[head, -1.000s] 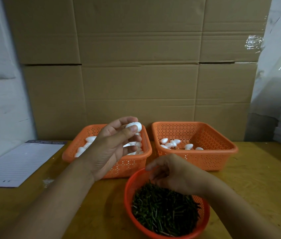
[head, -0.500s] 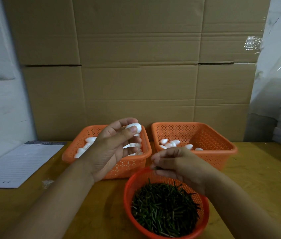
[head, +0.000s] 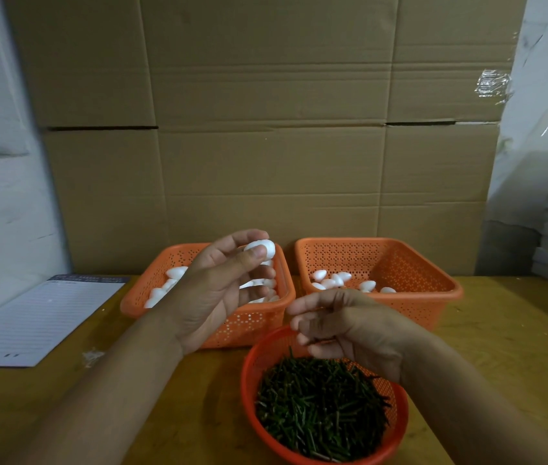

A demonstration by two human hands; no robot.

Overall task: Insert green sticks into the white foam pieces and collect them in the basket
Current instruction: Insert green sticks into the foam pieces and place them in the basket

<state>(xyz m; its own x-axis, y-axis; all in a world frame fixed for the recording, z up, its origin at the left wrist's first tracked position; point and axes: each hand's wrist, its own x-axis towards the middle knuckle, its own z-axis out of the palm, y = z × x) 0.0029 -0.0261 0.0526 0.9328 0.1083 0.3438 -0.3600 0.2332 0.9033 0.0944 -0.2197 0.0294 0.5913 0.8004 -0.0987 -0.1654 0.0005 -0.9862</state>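
A small white egg-shaped foam piece [head: 260, 249] is pinched between the thumb and fingertips of the left hand [head: 222, 286], held up at the centre of the frame above the left orange perforated plastic basket [head: 242, 322], in which more white foam pieces [head: 165, 290] lie. The grip of the right hand [head: 350, 330] is closed: its fingers are curled around a few thin green sticks [head: 321, 340], just above the far rim of the round orange plastic bowl [head: 397, 427] at lower centre. A heap of dark green sticks [head: 319, 407] fills that bowl. To the right of centre, the second orange perforated basket [head: 417, 297] holds a handful of white foam pieces [head: 339, 281] on its floor. All three containers are carried by the yellow wooden bench [head: 507, 347]. A lined white paper pad [head: 37, 323] lies at the left edge, and a wall of brown cardboard [head: 266, 129] fills the upper frame.
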